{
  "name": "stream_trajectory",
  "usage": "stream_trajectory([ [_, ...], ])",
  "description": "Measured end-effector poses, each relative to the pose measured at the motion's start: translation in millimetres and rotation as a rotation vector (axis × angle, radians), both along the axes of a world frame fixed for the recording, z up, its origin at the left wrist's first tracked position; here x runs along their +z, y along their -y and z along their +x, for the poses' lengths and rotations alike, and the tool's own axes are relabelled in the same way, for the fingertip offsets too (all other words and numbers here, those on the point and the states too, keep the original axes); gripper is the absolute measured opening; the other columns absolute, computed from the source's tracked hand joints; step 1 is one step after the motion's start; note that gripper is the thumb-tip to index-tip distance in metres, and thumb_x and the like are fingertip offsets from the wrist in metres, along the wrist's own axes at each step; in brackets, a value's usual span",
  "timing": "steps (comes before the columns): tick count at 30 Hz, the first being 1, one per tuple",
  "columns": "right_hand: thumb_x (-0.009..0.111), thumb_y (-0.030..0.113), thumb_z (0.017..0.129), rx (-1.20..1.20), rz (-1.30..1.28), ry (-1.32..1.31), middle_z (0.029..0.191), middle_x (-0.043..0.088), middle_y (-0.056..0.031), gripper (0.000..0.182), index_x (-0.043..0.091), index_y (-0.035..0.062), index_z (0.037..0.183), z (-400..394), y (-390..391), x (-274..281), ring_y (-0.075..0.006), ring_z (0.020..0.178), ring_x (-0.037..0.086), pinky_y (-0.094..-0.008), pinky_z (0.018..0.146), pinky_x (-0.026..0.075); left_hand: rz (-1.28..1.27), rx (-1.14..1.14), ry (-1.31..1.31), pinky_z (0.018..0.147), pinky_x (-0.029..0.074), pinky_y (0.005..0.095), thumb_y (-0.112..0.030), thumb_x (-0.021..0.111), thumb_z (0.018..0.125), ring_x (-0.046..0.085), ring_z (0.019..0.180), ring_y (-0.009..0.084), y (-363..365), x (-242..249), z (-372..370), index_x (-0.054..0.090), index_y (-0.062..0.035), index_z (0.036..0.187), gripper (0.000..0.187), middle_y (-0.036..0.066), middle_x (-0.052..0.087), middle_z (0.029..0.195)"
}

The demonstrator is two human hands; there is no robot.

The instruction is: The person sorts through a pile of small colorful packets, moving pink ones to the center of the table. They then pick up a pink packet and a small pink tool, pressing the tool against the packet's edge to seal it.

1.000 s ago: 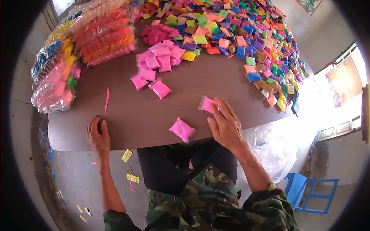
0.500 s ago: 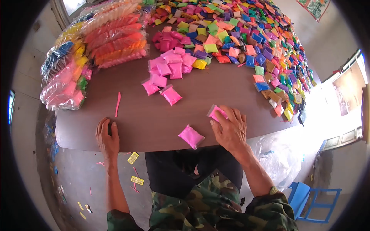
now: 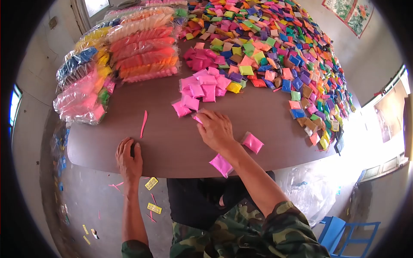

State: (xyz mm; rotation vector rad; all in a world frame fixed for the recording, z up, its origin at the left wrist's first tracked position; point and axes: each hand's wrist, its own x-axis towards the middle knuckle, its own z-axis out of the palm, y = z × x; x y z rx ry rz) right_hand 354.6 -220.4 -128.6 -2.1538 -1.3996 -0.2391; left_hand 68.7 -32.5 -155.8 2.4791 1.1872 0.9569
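Reaching forward across the brown counter (image 3: 172,142), the right hand (image 3: 216,129) lies palm-down on a pink packet (image 3: 197,118) just beside the pink pile (image 3: 202,88), its fingers curled over the packet's edge, though whether they actually pinch it I cannot tell. Resting at the near edge of the counter, the left hand (image 3: 128,158) is flat with fingers loosely together and holds nothing, with a thin pink strip (image 3: 143,124) just beyond it, while two more pink packets (image 3: 252,142) (image 3: 222,165) lie beside the right forearm, one at the counter's edge.
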Motion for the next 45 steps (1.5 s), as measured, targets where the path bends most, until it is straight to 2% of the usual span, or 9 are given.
stream_trajectory([
  [3,0.073,0.023,0.102,-0.047,0.053,-0.108,0.109,0.078,-0.0084,0.027,0.077,0.0078,0.123,-0.9,10.5,5.5,-0.0337,0.104,0.074,-0.0484,0.093,0.058,0.063,-0.001,-0.009,0.116,0.049,0.0487,-0.021,0.072,0.106,0.066,0.133,0.0378,-1.4,-4.6,0.1,0.075,-0.0003,0.126,0.028,0.017,0.074,0.139],
  [6,0.069,0.020,0.101,-0.005,0.099,-0.732,0.099,0.079,-0.0142,0.018,0.077,0.0059,0.109,-0.9,29.4,37.0,-0.0397,0.096,0.076,-0.0529,0.090,0.059,0.080,0.000,-0.006,0.115,0.050,0.0486,-0.019,0.072,0.106,0.066,0.133,0.0380,1.0,-3.3,1.3,0.075,-0.0003,0.126,0.028,0.017,0.074,0.138],
  [9,0.066,0.019,0.103,0.082,0.130,-0.774,0.099,0.080,-0.0163,0.019,0.077,0.0061,0.110,9.9,35.6,27.9,-0.0428,0.091,0.076,-0.0537,0.088,0.059,0.049,-0.004,-0.007,0.119,0.047,0.0489,-0.023,0.072,0.106,0.064,0.137,0.0381,-2.5,-7.0,-0.3,0.076,-0.0008,0.126,0.030,0.016,0.073,0.142],
  [12,0.066,0.020,0.105,-0.208,-0.262,-0.496,0.113,0.080,-0.0155,0.025,0.078,0.0046,0.121,6.9,44.2,44.0,-0.0383,0.105,0.076,-0.0508,0.092,0.059,0.033,-0.002,-0.018,0.119,0.047,0.0487,-0.023,0.072,0.106,0.064,0.137,0.0376,-3.1,-6.2,-0.7,0.076,-0.0011,0.127,0.030,0.016,0.073,0.142],
  [15,0.066,0.021,0.104,-0.254,-0.094,-0.200,0.119,0.078,-0.0155,0.023,0.077,0.0065,0.118,5.8,52.2,36.1,-0.0386,0.118,0.072,-0.0539,0.096,0.057,0.014,0.006,-0.018,0.119,0.047,0.0485,-0.023,0.072,0.106,0.064,0.137,0.0372,-0.4,-2.2,0.2,0.076,-0.0011,0.126,0.030,0.015,0.073,0.142],
  [21,0.069,0.032,0.104,0.138,-0.083,0.082,0.144,0.068,-0.0119,0.038,0.072,0.0081,0.133,-10.7,75.8,23.1,-0.0343,0.136,0.063,-0.0545,0.104,0.052,0.007,0.008,-0.014,0.119,0.046,0.0478,-0.023,0.073,0.106,0.063,0.138,0.0370,0.2,-2.6,0.5,0.077,-0.0014,0.125,0.029,0.015,0.073,0.143],
  [24,0.070,0.038,0.104,0.089,-0.165,0.207,0.149,0.065,-0.0116,0.049,0.069,0.0045,0.140,-22.8,79.5,11.8,-0.0311,0.142,0.057,-0.0535,0.110,0.047,0.007,0.016,-0.019,0.119,0.046,0.0475,-0.022,0.073,0.106,0.062,0.139,0.0371,2.1,-2.3,0.4,0.076,-0.0016,0.127,0.029,0.015,0.072,0.144],
  [33,0.063,0.044,0.108,0.107,-0.289,0.343,0.144,0.066,-0.0203,0.055,0.074,-0.0043,0.132,-23.4,64.4,16.0,-0.0338,0.134,0.057,-0.0526,0.112,0.043,0.037,-0.023,-0.027,0.120,0.047,0.0484,-0.021,0.073,0.107,0.061,0.142,0.0367,-2.2,-7.3,-3.4,0.074,-0.0004,0.130,0.031,0.015,0.071,0.145],
  [45,0.070,0.045,0.103,0.032,-0.213,0.329,0.148,0.064,-0.0171,0.056,0.071,-0.0016,0.134,-37.4,66.7,8.9,-0.0331,0.136,0.057,-0.0512,0.111,0.042,0.070,-0.028,-0.043,0.120,0.047,0.0500,-0.021,0.072,0.106,0.062,0.140,0.0381,-7.2,-11.2,-7.0,0.074,0.0010,0.130,0.033,0.018,0.071,0.144],
])
